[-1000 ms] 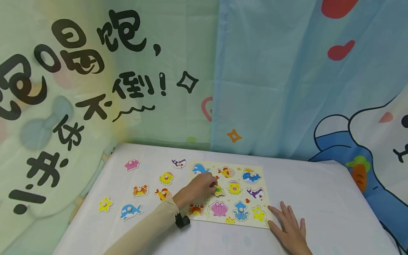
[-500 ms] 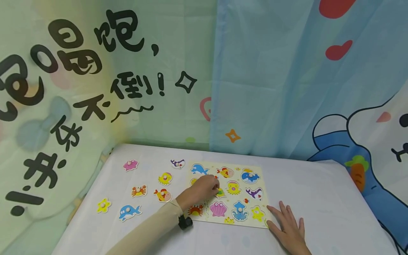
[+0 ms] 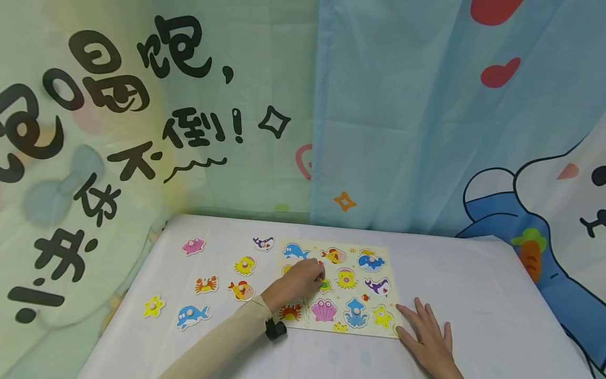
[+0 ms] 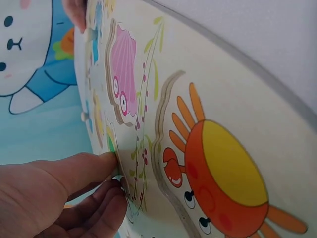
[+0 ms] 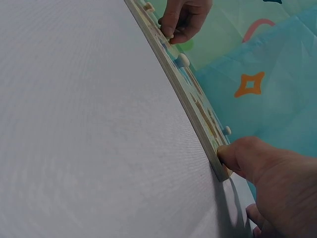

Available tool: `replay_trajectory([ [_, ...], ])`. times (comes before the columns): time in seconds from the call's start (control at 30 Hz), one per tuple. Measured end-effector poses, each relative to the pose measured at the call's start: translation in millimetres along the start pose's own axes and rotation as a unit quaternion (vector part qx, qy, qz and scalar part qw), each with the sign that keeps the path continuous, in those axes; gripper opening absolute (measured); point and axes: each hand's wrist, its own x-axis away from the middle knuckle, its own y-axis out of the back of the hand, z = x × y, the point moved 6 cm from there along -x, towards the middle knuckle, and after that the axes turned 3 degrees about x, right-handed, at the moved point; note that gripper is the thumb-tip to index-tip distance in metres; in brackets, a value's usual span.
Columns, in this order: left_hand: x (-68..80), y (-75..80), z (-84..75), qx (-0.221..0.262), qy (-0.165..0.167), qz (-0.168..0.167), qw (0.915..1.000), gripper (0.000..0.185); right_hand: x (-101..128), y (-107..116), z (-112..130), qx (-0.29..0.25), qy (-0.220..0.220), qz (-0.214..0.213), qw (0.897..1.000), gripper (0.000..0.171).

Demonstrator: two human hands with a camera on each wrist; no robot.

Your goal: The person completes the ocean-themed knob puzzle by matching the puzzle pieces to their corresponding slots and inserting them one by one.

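A wooden sea-animal puzzle board [image 3: 307,323] lies on the table. My left hand [image 3: 298,281] reaches over its left half, with thumb and fingers pinched together at a green and yellow puzzle piece [image 3: 325,286]; the fingers hide most of that piece. In the left wrist view, the thumb and fingers close at the green piece [image 4: 111,141], beside the pink shell recess [image 4: 124,69] and the printed crab [image 4: 228,168]. My right hand [image 3: 428,339] lies spread at the board's right edge, its thumb resting on the corner. A squid piece [image 3: 356,313] and a blue whale piece [image 3: 371,262] with knobs sit in the board.
Loose knobbed pieces lie left of the board: a pink shell [image 3: 194,246], purple whale [image 3: 263,243], yellow octopus [image 3: 245,266], crab [image 3: 206,284], fish [image 3: 241,290], starfish [image 3: 154,306] and blue dolphin [image 3: 192,316]. Printed curtains [image 3: 388,116] hang behind the white table [image 3: 473,295].
My left hand has shifted slightly right over the board, staying at the green and yellow piece. The right hand keeps its place at the board's edge. The head view has drifted a little.
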Motion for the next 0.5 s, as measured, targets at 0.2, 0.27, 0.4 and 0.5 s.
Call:
replay_trajectory([
  [0.2, -0.4, 0.0, -0.1, -0.009, -0.011, 0.001, 0.9999, 0.012, -2.6, 0.7, -0.8, 0.002, 0.0, 0.0, 1.0, 0.064],
  [0.27, -0.1, -0.6, 0.7, -0.007, -0.011, 0.0, 0.9999, 0.013, -3.3, 0.8, -1.5, 0.001, -0.002, 0.002, 1.0, 0.065],
  [0.4, 2.4, -1.7, 1.9, 0.005, -0.002, 0.001, 1.0, 0.016, -3.8, 0.1, -3.0, 0.004, -0.006, 0.009, 1.0, 0.066],
  [0.5, 4.2, -2.3, 1.5, 0.005, -0.003, 0.001, 1.0, 0.017, -4.0, -0.9, -3.8, 0.004, -0.01, 0.018, 1.0, 0.066],
])
